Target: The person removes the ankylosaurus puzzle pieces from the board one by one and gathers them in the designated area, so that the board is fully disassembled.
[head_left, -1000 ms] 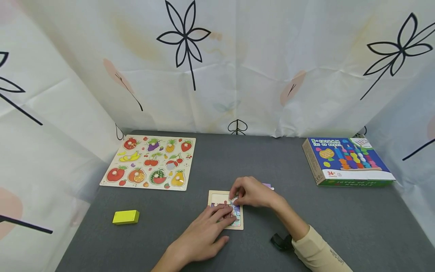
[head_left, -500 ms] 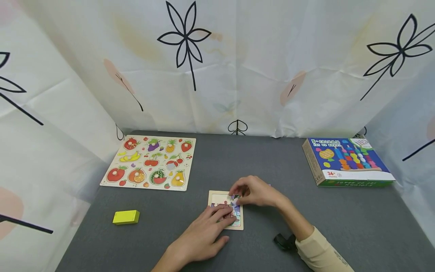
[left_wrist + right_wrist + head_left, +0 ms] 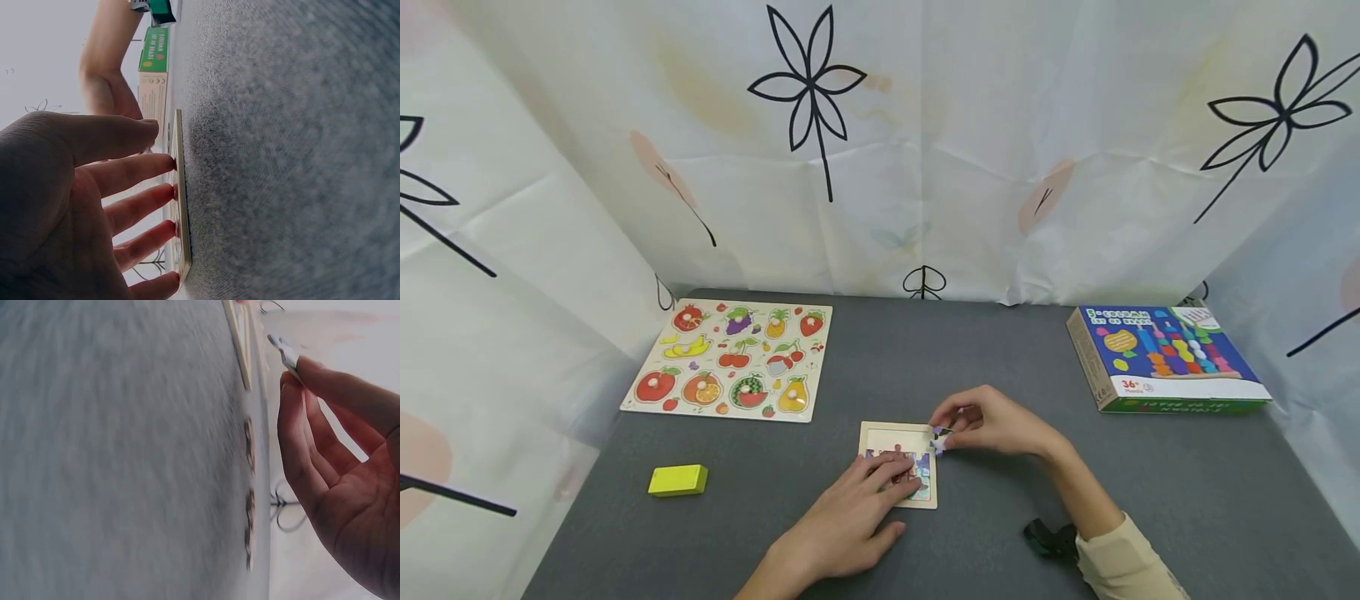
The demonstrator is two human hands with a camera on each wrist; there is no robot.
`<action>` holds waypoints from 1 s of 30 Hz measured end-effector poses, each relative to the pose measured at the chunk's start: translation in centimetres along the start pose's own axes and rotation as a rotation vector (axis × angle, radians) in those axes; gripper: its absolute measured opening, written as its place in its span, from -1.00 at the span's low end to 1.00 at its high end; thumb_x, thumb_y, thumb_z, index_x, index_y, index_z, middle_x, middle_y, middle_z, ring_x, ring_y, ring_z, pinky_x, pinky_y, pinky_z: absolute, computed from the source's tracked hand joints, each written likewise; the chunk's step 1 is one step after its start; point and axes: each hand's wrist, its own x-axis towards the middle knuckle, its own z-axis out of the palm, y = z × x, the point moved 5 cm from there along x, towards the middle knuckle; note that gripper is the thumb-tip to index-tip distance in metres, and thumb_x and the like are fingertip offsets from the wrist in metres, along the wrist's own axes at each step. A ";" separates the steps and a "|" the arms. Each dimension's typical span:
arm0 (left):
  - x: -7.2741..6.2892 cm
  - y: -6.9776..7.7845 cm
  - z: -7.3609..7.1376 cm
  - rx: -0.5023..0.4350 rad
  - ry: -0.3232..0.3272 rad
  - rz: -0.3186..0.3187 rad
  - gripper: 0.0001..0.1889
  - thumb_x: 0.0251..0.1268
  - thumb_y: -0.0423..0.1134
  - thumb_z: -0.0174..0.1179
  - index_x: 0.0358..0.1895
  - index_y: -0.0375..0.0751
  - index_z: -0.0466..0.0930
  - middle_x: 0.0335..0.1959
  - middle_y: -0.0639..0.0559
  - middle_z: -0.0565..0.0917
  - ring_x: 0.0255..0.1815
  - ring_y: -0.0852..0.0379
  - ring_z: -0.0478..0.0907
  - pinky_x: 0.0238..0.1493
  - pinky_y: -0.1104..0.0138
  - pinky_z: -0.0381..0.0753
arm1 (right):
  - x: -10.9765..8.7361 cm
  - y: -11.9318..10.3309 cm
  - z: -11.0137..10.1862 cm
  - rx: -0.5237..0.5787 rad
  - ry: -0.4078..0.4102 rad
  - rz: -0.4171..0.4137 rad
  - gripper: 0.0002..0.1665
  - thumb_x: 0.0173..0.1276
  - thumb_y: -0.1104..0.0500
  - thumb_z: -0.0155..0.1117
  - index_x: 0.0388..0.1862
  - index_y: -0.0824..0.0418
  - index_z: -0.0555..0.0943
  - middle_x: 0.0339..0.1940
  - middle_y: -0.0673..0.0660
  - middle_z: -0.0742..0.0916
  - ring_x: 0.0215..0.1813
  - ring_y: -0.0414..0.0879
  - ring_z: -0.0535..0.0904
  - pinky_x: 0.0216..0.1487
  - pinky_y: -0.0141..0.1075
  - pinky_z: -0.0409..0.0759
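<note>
A small wooden-framed jigsaw puzzle (image 3: 930, 498) lies on the grey table, its lower part filled with printed pieces and its upper part bare. My left hand (image 3: 842, 525) rests on it, fingers spread and fairly straight, covering some of the picture. In the left wrist view the fingertips (image 3: 174, 190) touch the board. My right hand (image 3: 1000, 423) pinches a jigsaw piece (image 3: 938, 440) between thumb and fingers at the board's upper right edge. The right wrist view has this piece (image 3: 287, 356) raised off the table and tilted.
Loose pieces (image 3: 250, 528) lie on the table near the right hand. A fruit peg puzzle (image 3: 737, 360) is at the back left, with a yellow block (image 3: 678, 480) in front of it. A blue toy box (image 3: 1168, 358) stands at the back right. Patterned cloth (image 3: 970, 167) hangs behind.
My right hand has moved right with the pinched piece, from over the bare upper part of the puzzle to its right edge. The left hand has stayed in place.
</note>
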 end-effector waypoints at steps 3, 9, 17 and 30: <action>0.0 0.0 0.0 -0.002 -0.001 -0.003 -0.44 0.57 -0.05 0.30 0.57 0.11 0.52 0.65 0.14 0.44 0.70 0.01 0.32 0.68 -0.13 0.37 | -0.9 0.3 -0.9 0.015 0.006 -0.007 -0.67 0.45 0.29 0.50 0.15 0.35 0.76 0.06 0.34 0.84 -0.13 -0.20 0.76 -0.05 -0.37 0.78; -0.1 0.1 0.0 0.000 0.009 0.002 -0.44 0.57 -0.05 0.29 0.57 0.11 0.52 0.65 0.15 0.44 0.69 0.02 0.33 0.70 -0.08 0.35 | -2.5 0.8 -2.6 0.012 0.032 -0.011 -0.67 0.46 0.28 0.49 0.15 0.35 0.75 0.13 0.36 0.83 -0.09 -0.20 0.78 -0.02 -0.36 0.80; -0.2 0.1 -0.1 -0.016 -0.002 -0.011 -0.43 0.58 -0.05 0.28 0.58 0.12 0.50 0.66 0.16 0.43 0.70 0.02 0.31 0.70 -0.13 0.35 | -4.6 1.8 -5.3 -0.034 0.087 0.030 -0.67 0.49 0.28 0.46 0.18 0.34 0.74 0.10 0.36 0.81 -0.13 -0.23 0.77 -0.06 -0.39 0.76; -0.2 -0.1 0.0 -0.015 0.010 0.002 -0.42 0.57 -0.06 0.29 0.59 0.11 0.50 0.66 0.15 0.42 0.71 0.02 0.30 0.68 -0.18 0.36 | -7.2 4.6 -8.6 -0.066 0.125 0.111 -0.65 0.53 0.32 0.39 0.22 0.42 0.69 0.04 0.39 0.80 -0.10 -0.31 0.80 -0.10 -0.40 0.72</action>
